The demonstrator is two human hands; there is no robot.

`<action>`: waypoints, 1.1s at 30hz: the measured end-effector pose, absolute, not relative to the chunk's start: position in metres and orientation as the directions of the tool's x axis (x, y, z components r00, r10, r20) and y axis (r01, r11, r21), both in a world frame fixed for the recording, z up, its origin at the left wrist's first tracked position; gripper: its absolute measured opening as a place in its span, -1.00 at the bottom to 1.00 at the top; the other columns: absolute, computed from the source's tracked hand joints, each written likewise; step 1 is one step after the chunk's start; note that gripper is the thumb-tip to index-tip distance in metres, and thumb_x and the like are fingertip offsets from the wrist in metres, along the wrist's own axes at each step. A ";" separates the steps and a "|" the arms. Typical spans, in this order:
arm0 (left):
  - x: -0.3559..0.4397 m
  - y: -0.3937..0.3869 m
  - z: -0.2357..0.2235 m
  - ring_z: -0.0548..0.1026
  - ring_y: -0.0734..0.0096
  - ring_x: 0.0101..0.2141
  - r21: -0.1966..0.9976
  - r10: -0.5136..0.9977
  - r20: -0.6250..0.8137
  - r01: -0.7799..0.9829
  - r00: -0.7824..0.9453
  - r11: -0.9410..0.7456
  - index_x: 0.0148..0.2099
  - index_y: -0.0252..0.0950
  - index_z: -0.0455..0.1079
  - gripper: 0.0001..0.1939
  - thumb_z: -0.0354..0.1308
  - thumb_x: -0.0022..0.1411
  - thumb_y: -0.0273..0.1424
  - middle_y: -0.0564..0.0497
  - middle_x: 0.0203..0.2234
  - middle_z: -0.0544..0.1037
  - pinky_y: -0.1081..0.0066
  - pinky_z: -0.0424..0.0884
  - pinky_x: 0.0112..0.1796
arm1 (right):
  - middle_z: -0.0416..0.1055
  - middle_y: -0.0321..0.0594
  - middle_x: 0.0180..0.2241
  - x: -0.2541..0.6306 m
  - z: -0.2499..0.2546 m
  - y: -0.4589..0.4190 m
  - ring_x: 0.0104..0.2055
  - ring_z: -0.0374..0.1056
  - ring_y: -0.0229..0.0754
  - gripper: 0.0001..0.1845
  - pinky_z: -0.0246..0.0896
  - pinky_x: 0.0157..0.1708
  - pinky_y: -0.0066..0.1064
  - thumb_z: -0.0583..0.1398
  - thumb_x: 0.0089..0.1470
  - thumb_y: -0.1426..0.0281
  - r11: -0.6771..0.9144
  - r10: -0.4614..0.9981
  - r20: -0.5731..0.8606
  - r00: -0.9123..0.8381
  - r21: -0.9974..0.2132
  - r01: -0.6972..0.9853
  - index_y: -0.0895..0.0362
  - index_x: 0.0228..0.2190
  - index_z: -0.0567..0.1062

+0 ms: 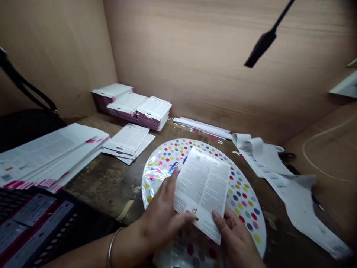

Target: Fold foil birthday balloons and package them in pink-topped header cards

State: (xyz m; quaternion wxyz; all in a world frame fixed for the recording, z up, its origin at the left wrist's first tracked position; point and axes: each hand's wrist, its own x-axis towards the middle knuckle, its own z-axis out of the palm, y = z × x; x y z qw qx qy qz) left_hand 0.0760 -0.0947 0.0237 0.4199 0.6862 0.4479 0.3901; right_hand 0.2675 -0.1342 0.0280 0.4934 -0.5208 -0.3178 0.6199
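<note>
Head view: right hand point(237, 236) pinching printed card point(205, 182); left hand point(160, 214) holding thumb apart from fingers — one-sided pinch possibly risking slip.

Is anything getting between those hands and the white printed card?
Nothing visible does. The right hand grips the card by its lower right edge; the left hand overlaps its lower left. The dotted disc is underneath.

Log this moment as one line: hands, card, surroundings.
left hand: open, thumb over printed card | right hand: pinching card's lower-right edge | beneath: dotted disc | back left: stacked cards
</note>
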 end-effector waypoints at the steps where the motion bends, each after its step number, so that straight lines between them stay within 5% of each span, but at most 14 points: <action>1: 0.069 -0.096 0.026 0.16 -0.15 0.18 0.813 0.881 0.274 0.396 0.385 -0.426 0.25 -0.21 0.13 -0.22 0.32 0.00 -0.27 -0.24 0.22 0.18 -0.09 0.10 0.13 | 0.54 -0.06 -0.26 0.256 0.027 -0.129 -0.25 0.45 0.04 -0.45 0.37 -0.28 -0.14 0.28 -0.03 0.15 -0.302 0.947 -0.322 0.010 -0.897 -0.324 0.09 -0.01 0.42; 3: 0.051 -0.094 0.030 0.19 -0.10 0.17 0.557 0.737 0.345 0.506 0.581 -0.659 0.23 -0.15 0.19 -0.38 0.23 0.13 -0.33 -0.19 0.20 0.23 -0.12 0.01 0.16 | 0.54 -0.07 -0.26 0.241 0.028 -0.119 -0.24 0.46 0.05 -0.46 0.39 -0.28 -0.14 0.27 -0.02 0.14 -0.320 0.946 -0.318 -0.059 -0.894 -0.314 0.09 -0.01 0.43; 5: 0.026 -0.084 0.036 0.33 0.04 0.10 0.418 0.698 0.327 0.565 0.637 -0.712 0.17 -0.15 0.27 -0.57 0.03 0.27 -0.45 -0.14 0.10 0.39 -0.05 0.08 0.15 | 0.54 -0.07 -0.26 0.235 0.030 -0.113 -0.23 0.47 0.07 -0.48 0.41 -0.28 -0.11 0.21 0.03 0.08 -0.332 0.941 -0.312 -0.128 -0.922 -0.197 0.10 -0.03 0.45; 8: -0.022 -0.054 0.045 0.35 0.16 0.09 0.377 0.792 0.432 0.711 0.431 -0.593 0.13 -0.19 0.33 -0.55 -0.08 0.24 -0.56 -0.08 0.07 0.42 0.05 0.11 0.16 | 0.48 -0.10 -0.07 0.239 0.024 -0.109 -0.01 0.37 0.12 -0.51 0.31 -0.04 0.00 0.18 0.06 0.08 -0.167 0.982 -0.178 -0.059 -0.974 0.154 0.01 -0.01 0.45; 11: -0.072 -0.014 0.045 0.31 0.17 0.12 0.321 0.832 0.519 0.858 0.195 -0.401 0.13 -0.24 0.34 -0.51 -0.14 0.19 -0.59 -0.06 0.09 0.40 0.07 0.10 0.18 | 0.28 -0.26 0.13 0.249 0.005 -0.111 0.21 0.12 0.12 -0.56 0.03 0.18 0.06 0.19 0.08 0.20 0.095 0.995 0.061 -0.082 -0.855 0.509 -0.10 0.02 0.42; 15: -0.117 0.027 0.026 0.34 0.15 0.10 0.221 0.912 0.372 0.938 0.171 -0.266 0.10 -0.35 0.36 -0.52 -0.14 0.16 -0.54 -0.13 0.08 0.41 0.13 0.18 0.13 | 0.23 -0.28 0.15 0.258 -0.023 -0.114 0.21 0.10 0.18 -0.54 0.09 0.13 0.13 0.17 0.09 0.24 0.289 0.944 0.089 -0.318 -0.685 0.669 -0.15 0.06 0.35; 19: -0.114 0.032 0.022 0.40 0.10 0.04 0.231 0.940 0.248 0.928 0.235 -0.293 0.08 -0.38 0.37 -0.54 -0.03 0.14 -0.41 -0.19 0.06 0.42 0.20 0.32 0.04 | 0.09 -0.25 0.21 0.267 -0.025 -0.124 0.24 0.01 0.24 -0.26 0.06 0.13 0.17 0.28 -0.04 0.15 0.333 0.924 0.044 -0.380 -0.581 0.743 -0.17 0.15 0.17; 23: -0.056 -0.004 0.037 0.12 0.17 0.23 0.259 0.848 0.250 0.812 0.467 -0.523 0.26 -0.33 0.13 -0.47 -0.07 0.25 -0.37 -0.13 0.23 0.17 0.14 0.06 0.18 | -0.02 -0.23 0.25 0.279 -0.001 -0.143 0.27 -0.07 0.21 -0.07 -0.02 0.17 0.09 0.37 -0.18 0.18 0.302 0.916 -0.056 -0.398 -0.556 0.774 -0.17 0.18 0.10; 26: -0.005 -0.034 0.031 0.06 0.19 0.25 0.351 0.637 0.123 0.567 0.761 -0.745 0.27 -0.15 0.11 -0.47 -0.03 0.26 -0.42 -0.01 0.23 0.18 0.09 -0.07 0.22 | -0.14 -0.23 0.28 0.276 0.014 -0.152 0.30 -0.19 0.20 0.06 -0.17 0.23 0.07 0.41 -0.30 0.34 0.325 0.844 -0.174 -0.508 -0.587 0.742 -0.14 0.20 0.07; 29: 0.029 -0.048 0.010 0.00 0.12 0.26 0.418 0.524 0.045 0.461 0.850 -0.783 0.30 -0.10 0.03 -0.44 0.00 0.27 -0.38 -0.03 0.25 0.14 0.02 -0.14 0.21 | -0.13 -0.25 0.27 0.265 0.019 -0.157 0.31 -0.22 0.14 0.01 -0.29 0.25 0.06 0.30 -0.28 0.56 0.336 0.821 -0.180 -0.542 -0.616 0.713 -0.14 0.20 0.11; 33: 0.045 -0.041 0.004 0.00 0.05 0.26 0.451 0.536 0.015 0.473 0.844 -0.757 0.29 -0.08 0.05 -0.46 0.00 0.29 -0.30 -0.04 0.25 0.15 -0.03 -0.15 0.20 | 0.13 -0.18 0.20 0.261 0.022 -0.157 0.27 -0.02 0.11 -0.28 -0.18 0.22 0.08 0.23 -0.10 0.55 0.324 0.872 -0.102 -0.479 -0.613 0.721 -0.08 0.12 0.30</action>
